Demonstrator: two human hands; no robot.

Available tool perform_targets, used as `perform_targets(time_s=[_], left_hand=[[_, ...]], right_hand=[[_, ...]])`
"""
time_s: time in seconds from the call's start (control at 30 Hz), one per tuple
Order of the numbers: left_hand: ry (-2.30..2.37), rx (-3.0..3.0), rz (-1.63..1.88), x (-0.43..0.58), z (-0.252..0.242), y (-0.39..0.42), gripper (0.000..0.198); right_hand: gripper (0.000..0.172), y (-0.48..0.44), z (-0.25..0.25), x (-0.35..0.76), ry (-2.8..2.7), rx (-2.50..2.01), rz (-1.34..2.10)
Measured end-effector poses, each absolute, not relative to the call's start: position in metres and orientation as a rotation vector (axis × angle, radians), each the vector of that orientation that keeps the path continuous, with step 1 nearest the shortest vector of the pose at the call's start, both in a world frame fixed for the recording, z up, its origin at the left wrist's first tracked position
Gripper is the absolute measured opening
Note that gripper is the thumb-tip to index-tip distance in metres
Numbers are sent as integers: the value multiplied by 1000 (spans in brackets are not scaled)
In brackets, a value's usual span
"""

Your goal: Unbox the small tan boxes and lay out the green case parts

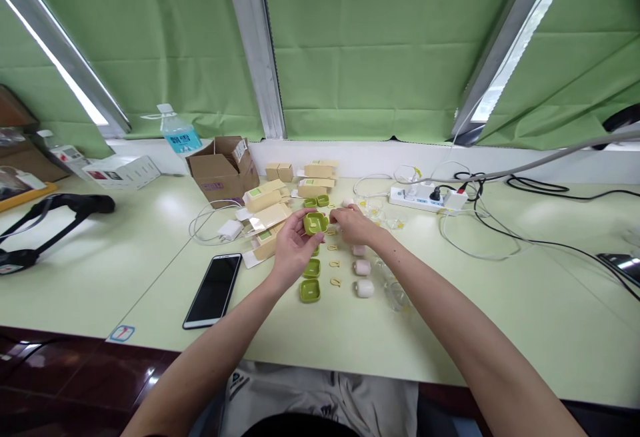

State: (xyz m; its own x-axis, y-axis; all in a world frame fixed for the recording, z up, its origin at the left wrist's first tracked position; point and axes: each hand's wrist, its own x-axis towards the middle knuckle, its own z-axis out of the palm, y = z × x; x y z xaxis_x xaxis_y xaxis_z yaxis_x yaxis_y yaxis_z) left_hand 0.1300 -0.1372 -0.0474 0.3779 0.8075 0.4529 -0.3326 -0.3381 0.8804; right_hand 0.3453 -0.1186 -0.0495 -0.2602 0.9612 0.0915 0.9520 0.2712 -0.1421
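My left hand [293, 250] holds a small square green dish [315, 224] between thumb and fingers, raised above the table. Close to that dish's right edge, my right hand [356, 225] has its fingertips pinched together; what they grip is too small to make out. Below the hands runs a column of similar green dishes [310, 290], and two more green dishes [323, 200] lie beyond. Beside them lie several small yellow loop-shaped pieces [335, 282]. Further right is a column of white, rounded cylinders [364, 288]. Clear plastic pieces [397, 296] lie partly hidden behind my right forearm.
Opened small cartons [265, 197] and a brown cardboard box [223, 174] stand at the back left. A phone [213, 290] lies left of my left forearm. A power strip [417, 198] with trailing cables sits at the back right. A black strap-like frame [55, 224] is far left.
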Motion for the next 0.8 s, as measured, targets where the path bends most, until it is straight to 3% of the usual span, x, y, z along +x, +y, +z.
perform_targets(time_s=[0.5,0.73,0.8], left_hand=[[436,1490,1232,130,-50,-137,53],[427,1487,1208,129,-48,-137,54],[410,1488,1175,128,-49,-136,54]], right_hand=[[25,-113,-48,351,-2244,-1839,205],[26,-148,-21,364,-1942,-1671,46],[18,-174,-20,367,-1762,-1517,1]])
